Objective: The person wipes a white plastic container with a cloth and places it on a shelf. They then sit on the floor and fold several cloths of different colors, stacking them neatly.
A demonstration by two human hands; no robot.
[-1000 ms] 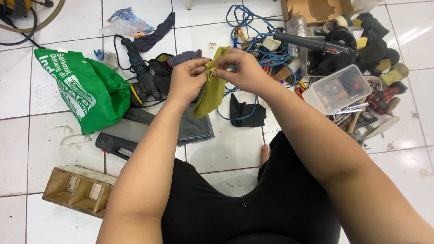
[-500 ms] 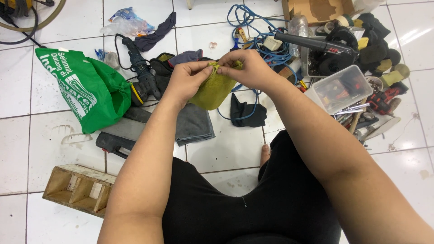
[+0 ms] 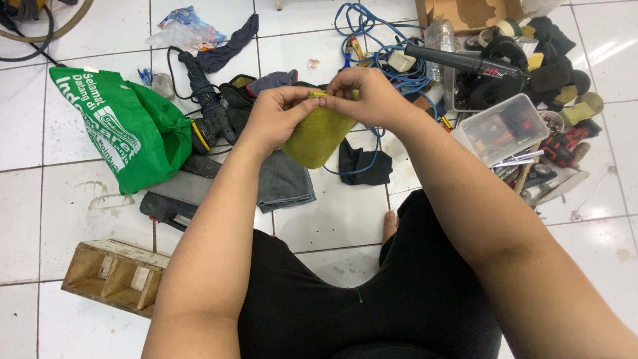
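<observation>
**Both hands pinch top edge of olive-green cloth pouch**

L hand and R hand meet fingertip to fingertip, held up over the floor in front of the seated person. Both are closed on the upper rim of an olive-green cloth pouch, thumbs and forefingers clamped tight on the fabric; the pouch hangs down between the hands, rounded at the bottom. Whether it's a pouch or a folded cloth is hard to say from this angle.

Just under the pouch, on the white tile floor: a grey cloth to the left and a black cloth to the right, w/ a blue cable looping far behind the R hand. Left of the L hand lies a dark power drill, then a green shopping bag further left. Near left, a wooden box w/ compartments. Far right: a black blower, a clear plastic tub of small parts, and a cardboard box at the far edge. Person's legs in black fill the near middle.
</observation>
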